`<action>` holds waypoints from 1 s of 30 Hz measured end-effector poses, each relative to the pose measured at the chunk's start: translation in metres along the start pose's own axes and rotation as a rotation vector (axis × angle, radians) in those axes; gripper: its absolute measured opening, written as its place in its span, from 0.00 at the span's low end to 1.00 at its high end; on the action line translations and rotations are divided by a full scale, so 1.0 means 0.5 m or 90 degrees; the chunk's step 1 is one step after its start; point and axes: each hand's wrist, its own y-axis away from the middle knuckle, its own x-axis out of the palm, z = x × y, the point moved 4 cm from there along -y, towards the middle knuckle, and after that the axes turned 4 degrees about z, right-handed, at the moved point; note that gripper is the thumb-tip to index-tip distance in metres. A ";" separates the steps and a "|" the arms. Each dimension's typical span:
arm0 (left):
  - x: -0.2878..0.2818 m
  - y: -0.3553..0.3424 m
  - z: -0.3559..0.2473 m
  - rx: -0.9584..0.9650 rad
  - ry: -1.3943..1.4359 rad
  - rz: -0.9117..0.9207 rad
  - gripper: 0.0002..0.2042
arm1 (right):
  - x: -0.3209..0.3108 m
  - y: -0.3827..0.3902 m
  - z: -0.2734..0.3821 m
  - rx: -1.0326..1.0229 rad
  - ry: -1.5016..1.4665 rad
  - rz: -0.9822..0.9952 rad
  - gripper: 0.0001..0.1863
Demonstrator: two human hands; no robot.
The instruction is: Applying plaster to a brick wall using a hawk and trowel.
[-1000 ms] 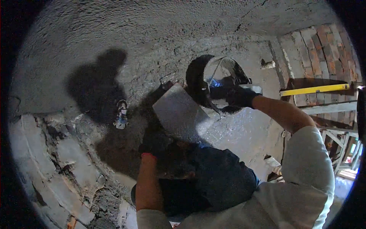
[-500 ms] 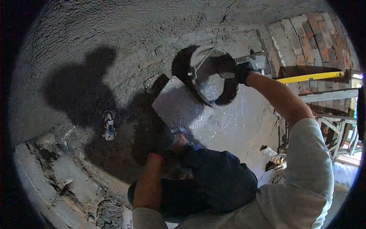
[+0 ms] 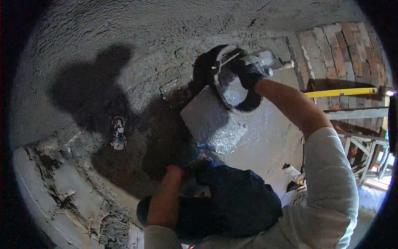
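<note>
Has both hands well apart, in dark gloves. Grips with the right hand (image 3: 250,75), above and right of centre, what looks like a hand tool (image 3: 264,63), blurred, with a pale rounded end beside the fist. Reaches with the left hand (image 3: 176,159) into deep shadow, below and left of centre, a red band (image 3: 175,168) at the wrist; cannot tell there whether open or closed, nor on what.

Between the two, at mid-frame, a grey square board (image 3: 209,114), turned cornerwise: above and right of the left hand, below and left of the right. Just under the right hand, a round bucket (image 3: 216,79), mouth in view, with something wet and shiny inside.

Below centre, dark clothing (image 3: 240,203); at lower right, a pale sleeve (image 3: 329,166). At centre left, a small dark-and-pale object (image 3: 119,133), too unclear to name. Toward the right edge, a yellow level (image 3: 342,92), a pale beam (image 3: 358,113) beneath and a brick wall (image 3: 350,50) behind.
</note>
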 end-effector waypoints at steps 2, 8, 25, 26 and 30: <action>-0.025 0.005 -0.012 0.015 -0.007 -0.014 0.21 | 0.023 0.012 0.004 0.036 -0.022 0.133 0.16; -0.091 0.004 -0.062 0.033 -0.035 -0.072 0.19 | 0.008 0.078 0.049 -0.535 0.425 0.126 0.24; -0.233 0.047 -0.209 0.185 -0.109 -0.166 0.14 | -0.199 0.170 0.101 -0.410 0.187 0.152 0.22; -0.243 0.045 -0.216 0.195 -0.113 -0.176 0.14 | -0.163 0.146 0.065 -0.411 0.190 0.151 0.22; -0.253 0.041 -0.207 0.181 -0.027 -0.129 0.14 | -0.042 0.089 -0.017 -0.263 0.041 0.131 0.22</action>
